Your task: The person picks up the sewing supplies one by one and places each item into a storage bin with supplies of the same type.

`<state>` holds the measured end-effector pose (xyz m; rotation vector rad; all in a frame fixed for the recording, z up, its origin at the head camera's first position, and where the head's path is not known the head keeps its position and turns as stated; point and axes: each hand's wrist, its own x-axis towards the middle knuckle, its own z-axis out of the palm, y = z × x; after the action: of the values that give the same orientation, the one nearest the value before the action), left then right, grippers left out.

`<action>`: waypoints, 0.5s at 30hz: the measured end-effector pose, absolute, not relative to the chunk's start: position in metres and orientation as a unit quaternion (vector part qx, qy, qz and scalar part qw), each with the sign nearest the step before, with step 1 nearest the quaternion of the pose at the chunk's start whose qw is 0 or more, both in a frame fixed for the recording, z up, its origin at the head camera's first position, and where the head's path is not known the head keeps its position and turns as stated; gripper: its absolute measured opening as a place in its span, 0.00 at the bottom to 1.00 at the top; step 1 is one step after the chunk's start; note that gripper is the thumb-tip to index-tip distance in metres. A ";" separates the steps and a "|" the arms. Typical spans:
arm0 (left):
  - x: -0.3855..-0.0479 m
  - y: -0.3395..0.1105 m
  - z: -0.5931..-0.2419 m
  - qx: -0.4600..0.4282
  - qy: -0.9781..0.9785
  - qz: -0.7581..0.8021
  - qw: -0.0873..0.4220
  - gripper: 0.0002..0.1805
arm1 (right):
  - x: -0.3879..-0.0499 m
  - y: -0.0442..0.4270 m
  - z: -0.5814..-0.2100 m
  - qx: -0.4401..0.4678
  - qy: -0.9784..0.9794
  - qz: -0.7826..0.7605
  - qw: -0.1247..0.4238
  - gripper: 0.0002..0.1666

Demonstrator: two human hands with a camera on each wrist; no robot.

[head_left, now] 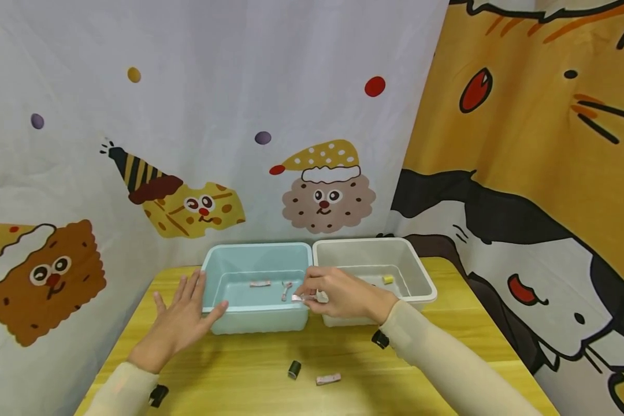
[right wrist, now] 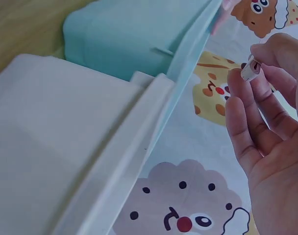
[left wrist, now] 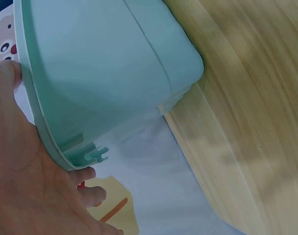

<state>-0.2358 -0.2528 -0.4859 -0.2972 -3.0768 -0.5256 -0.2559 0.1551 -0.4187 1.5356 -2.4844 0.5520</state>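
My right hand pinches a small pale pink strip between thumb and fingertips, just above the front right rim of the light blue bin. Its exact kind is unclear. Inside the blue bin lie two similar pink strips, one flat and one bent or crossed. With fingers straight and spread, my left hand rests against the bin's left front corner. In the left wrist view, the fingers reach past the bin's rim.
A white bin stands against the blue one's right side, with a small yellow piece inside. On the wooden table in front lie a dark green cylinder and another pink strip. A printed curtain hangs behind.
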 end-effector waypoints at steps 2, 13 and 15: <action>-0.235 -0.252 -0.485 -0.094 -0.981 -0.167 0.002 0.65 | -0.262 0.152 -0.417 0.522 -0.828 0.184 0.091 0.11; -0.235 -0.251 -0.484 -0.092 -0.981 -0.170 0.000 0.65 | -0.287 0.138 -0.409 0.526 -0.825 0.188 0.081 0.12; -0.236 -0.251 -0.485 -0.093 -0.981 -0.171 0.002 0.65 | -0.291 0.135 -0.407 0.520 -0.830 0.189 0.071 0.13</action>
<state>-0.2357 -0.2512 -0.4845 -0.2910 -3.0784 -0.5371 -0.2911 0.1352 -0.4066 1.5640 -2.4960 0.5682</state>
